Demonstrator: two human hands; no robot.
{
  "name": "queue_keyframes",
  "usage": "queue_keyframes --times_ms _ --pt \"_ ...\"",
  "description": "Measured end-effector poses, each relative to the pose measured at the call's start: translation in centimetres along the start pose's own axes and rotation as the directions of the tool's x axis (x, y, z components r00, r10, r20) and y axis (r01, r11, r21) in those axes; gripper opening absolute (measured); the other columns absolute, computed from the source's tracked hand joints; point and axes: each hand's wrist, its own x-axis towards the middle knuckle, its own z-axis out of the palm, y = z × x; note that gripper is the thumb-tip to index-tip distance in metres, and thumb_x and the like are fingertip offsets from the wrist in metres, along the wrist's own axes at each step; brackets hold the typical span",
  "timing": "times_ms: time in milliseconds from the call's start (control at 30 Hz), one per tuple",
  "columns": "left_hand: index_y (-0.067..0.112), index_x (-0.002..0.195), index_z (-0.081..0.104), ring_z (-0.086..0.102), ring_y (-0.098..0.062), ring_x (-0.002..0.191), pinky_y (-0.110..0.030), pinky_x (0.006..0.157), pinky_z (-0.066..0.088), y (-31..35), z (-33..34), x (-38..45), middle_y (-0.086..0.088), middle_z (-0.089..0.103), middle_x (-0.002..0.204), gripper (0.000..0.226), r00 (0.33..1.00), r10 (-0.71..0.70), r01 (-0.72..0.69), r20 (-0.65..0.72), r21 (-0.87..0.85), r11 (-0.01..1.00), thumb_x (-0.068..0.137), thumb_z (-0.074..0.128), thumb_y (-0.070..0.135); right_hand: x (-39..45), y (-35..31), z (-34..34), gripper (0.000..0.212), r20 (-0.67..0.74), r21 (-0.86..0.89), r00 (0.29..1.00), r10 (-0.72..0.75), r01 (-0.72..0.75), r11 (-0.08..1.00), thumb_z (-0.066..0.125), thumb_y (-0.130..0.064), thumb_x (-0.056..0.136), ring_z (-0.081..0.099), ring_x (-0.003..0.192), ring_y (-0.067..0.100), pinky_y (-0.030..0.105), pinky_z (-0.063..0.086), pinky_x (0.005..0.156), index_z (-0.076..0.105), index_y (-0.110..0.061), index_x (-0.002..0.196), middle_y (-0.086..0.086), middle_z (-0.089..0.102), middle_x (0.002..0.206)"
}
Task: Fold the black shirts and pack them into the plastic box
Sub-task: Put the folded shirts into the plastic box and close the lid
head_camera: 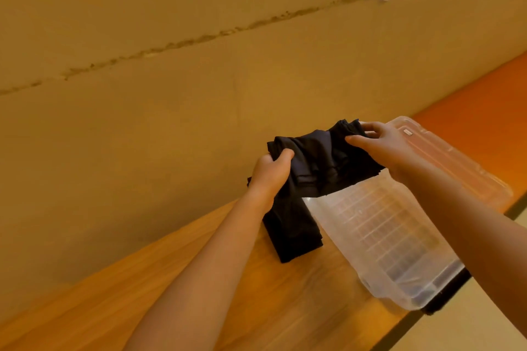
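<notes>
Gripping a bunched black shirt (322, 162) at its two ends, both hands hold it up in the air above the table (199, 279). The left hand (271, 171) has its fingers and thumb curled round the near-left end of the cloth. The right hand (382, 145) pinches the far-right end between thumb and fingers. The shirt's long axis runs between the two hands, from lower left to upper right in the view, and its right end sits higher. The cloth is wrinkled and gathered along that line, with its lower edge sagging a little in the middle.

Below the left hand, a folded stack (293, 234) of black cloth lies flat on the table, its long axis running from the wall side toward the person. Whether the held shirt touches the stack cannot be told, since the hand and wrist cover the join.

Just right of the stack stands the clear box (399, 251), open at the top, its long axis running along the table away toward the upper right. Dark cloth shows dimly through its near end. The lid (456, 162) lies beyond the box, partly behind the right forearm. A plain wall (171, 65) rises behind the table.
</notes>
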Motion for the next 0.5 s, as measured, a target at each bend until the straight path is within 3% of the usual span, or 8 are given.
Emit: queue_keyframes --times_ms 133,200,267,400,500 --pt "0.011 0.093 0.055 0.052 -0.02 0.079 -0.032 0.066 0.041 0.5 4.7 2.6 -0.006 0.054 0.089 0.02 0.999 -0.031 0.031 -0.044 0.009 0.999 0.09 0.052 0.031 3.9 1.8 -2.2 0.04 -0.036 -0.097 0.999 -0.015 0.011 0.995 0.066 -0.025 0.088 0.062 0.098 0.025 0.044 0.053 0.086 0.053 -0.017 0.125 0.007 0.062 0.113" --pt "0.005 0.101 0.057 0.057 -0.019 0.082 -0.03 0.067 0.044 0.3 7.1 3.9 -0.006 0.062 0.097 0.027 0.997 -0.049 0.051 -0.061 0.036 0.998 0.092 0.05 0.03 5.6 2.9 -2.8 0.042 -0.038 -0.195 0.998 -0.055 0.046 0.98 0.064 -0.025 0.089 0.058 0.099 0.023 0.042 0.051 0.089 0.051 -0.015 0.127 0.007 0.06 0.116" --pt "0.006 0.111 0.055 0.057 -0.015 0.078 -0.028 0.064 0.044 0.2 9.1 5.0 -0.01 0.063 0.101 0.03 0.994 -0.048 0.058 -0.094 0.11 0.992 0.096 0.046 0.03 7.1 4.1 -3.0 0.043 -0.017 -0.259 0.996 -0.088 0.081 0.962 0.061 -0.022 0.09 0.056 0.1 0.022 0.041 0.049 0.089 0.048 -0.013 0.13 0.007 0.059 0.115" --pt "0.001 0.141 0.031 0.049 -0.01 0.066 -0.024 0.05 0.034 -0.2 12.5 6.4 -0.001 0.051 0.08 0.048 0.977 -0.128 0.172 -0.171 0.28 0.944 0.103 0.036 0.029 9.3 6.5 -2.5 0.032 0.035 -0.364 0.987 -0.16 0.161 0.918 0.058 -0.016 0.089 0.054 0.09 0.019 0.032 0.044 0.078 0.053 -0.013 0.12 0.005 0.06 0.102" --pt "0.004 0.146 0.025 0.059 -0.02 0.091 -0.026 0.06 0.041 -1.1 14.4 7.5 -0.008 0.058 0.106 0.05 0.952 -0.219 0.278 -0.216 0.303 0.912 0.103 0.035 0.029 11.0 8.9 -2.0 0.029 0.035 -0.416 0.99 -0.138 0.14 0.898 0.059 -0.018 0.087 0.059 0.09 0.021 0.028 0.04 0.07 0.056 -0.011 0.116 0.004 0.062 0.097"
